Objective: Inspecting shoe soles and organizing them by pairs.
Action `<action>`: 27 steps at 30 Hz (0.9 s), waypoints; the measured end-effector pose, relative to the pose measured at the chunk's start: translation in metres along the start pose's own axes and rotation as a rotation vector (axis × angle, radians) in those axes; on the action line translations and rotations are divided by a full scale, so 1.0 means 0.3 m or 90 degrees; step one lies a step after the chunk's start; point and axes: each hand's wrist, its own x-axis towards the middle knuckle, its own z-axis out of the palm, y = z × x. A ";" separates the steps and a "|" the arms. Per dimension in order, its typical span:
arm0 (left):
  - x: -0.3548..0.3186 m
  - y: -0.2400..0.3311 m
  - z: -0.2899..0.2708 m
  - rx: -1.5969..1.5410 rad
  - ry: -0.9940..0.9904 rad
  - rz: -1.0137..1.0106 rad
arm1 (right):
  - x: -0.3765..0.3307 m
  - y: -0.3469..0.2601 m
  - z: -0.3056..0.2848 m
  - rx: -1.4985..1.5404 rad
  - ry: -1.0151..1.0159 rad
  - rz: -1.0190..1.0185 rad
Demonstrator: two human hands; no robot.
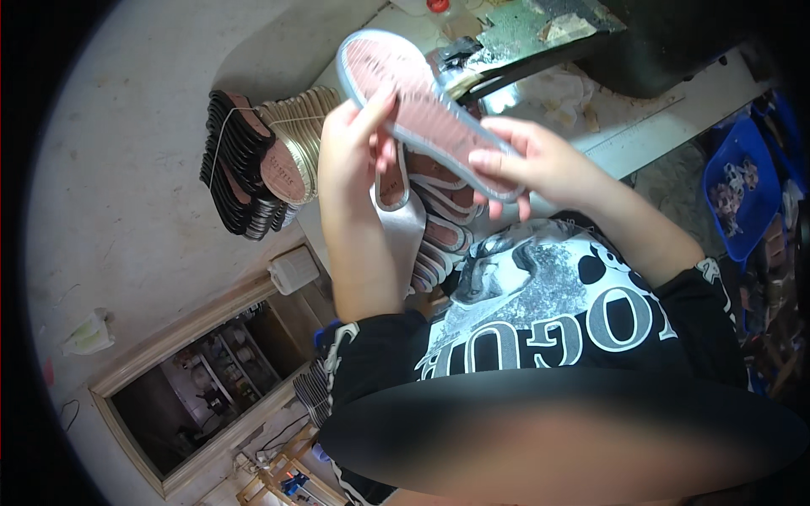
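left hand (359, 139) + right hand (527, 164) | both grip 1 pink flat insole with grey rim (422, 105) | black bundled sole stack (240, 169) nearby left

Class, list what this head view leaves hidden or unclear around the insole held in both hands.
- Insole underside: faces away from the head camera.
- Left hand palm: turned away.
- Loose insoles below: partly covered by the right hand.
- Lower frame: a blurred dark band.
- Bundled soles: markings too small.
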 end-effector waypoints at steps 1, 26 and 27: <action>-0.047 0.006 -0.031 -0.015 -0.044 0.004 | -0.017 -0.006 0.011 -0.019 -0.024 0.011; -0.300 -0.068 0.214 -0.300 0.051 0.320 | -0.027 -0.308 0.072 -0.385 0.021 -0.091; -0.297 -0.064 0.213 -0.307 0.057 0.325 | -0.031 -0.298 0.073 -0.328 0.024 -0.098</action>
